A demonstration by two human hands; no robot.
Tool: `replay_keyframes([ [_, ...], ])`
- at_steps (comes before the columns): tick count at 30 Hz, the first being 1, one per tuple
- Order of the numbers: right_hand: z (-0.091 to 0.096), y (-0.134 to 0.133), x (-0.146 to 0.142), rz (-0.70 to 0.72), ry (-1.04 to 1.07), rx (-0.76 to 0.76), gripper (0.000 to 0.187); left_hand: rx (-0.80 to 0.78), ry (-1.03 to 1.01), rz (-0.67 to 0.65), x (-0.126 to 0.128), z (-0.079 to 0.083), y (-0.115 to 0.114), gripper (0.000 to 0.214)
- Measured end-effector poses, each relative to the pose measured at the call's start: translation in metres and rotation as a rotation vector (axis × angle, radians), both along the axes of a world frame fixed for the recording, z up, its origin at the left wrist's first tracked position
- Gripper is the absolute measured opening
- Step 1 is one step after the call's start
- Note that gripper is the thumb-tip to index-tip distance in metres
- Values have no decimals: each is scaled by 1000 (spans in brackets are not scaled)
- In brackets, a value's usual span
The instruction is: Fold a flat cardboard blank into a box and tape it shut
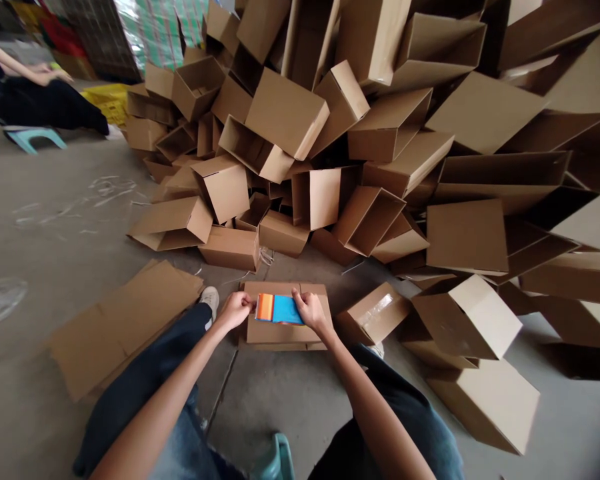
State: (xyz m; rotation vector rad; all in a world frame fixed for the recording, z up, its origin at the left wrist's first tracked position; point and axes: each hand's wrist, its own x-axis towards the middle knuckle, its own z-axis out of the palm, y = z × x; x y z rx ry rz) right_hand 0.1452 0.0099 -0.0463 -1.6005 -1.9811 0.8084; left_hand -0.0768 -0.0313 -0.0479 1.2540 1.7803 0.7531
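An orange and blue strip (pixel 279 309), possibly a flat packet, lies across the top of a closed cardboard box (pixel 284 335) on the floor in front of me. My left hand (pixel 235 310) pinches its left end, and my right hand (pixel 311 312) holds its right end, with the fingers pressed on the blue part. The box has a centre seam, partly hidden by the strip and my hands. My knees in dark jeans stand on either side of the box.
A large heap of brown cardboard boxes (pixel 300 133) rises ahead and to the right. Flattened cardboard sheets (pixel 123 327) lie on the concrete floor (pixel 55 220) to my left. A taped box (pixel 373 313) sits to my right. A seated person (pixel 40 93) is at the far upper left.
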Motion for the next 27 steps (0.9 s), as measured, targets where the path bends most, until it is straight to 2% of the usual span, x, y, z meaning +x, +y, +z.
replay_keyframes([
  [3, 3, 1, -2, 14, -38, 19, 57, 0, 11, -45, -6, -8, 0, 5],
  [6, 5, 1, -3, 26, -89, 33, 59, 4, 0, -32, -13, -13, -1, 10],
  [15, 11, 3, -10, 64, -105, 33, 57, 19, -119, -10, -30, -16, -6, 20],
  [20, 12, 8, -2, 72, -151, 43, 58, -17, -125, 39, -44, -6, -7, 28],
  [27, 7, 13, 19, 52, -165, 27, 58, -138, -275, 63, -72, 15, -15, 42],
])
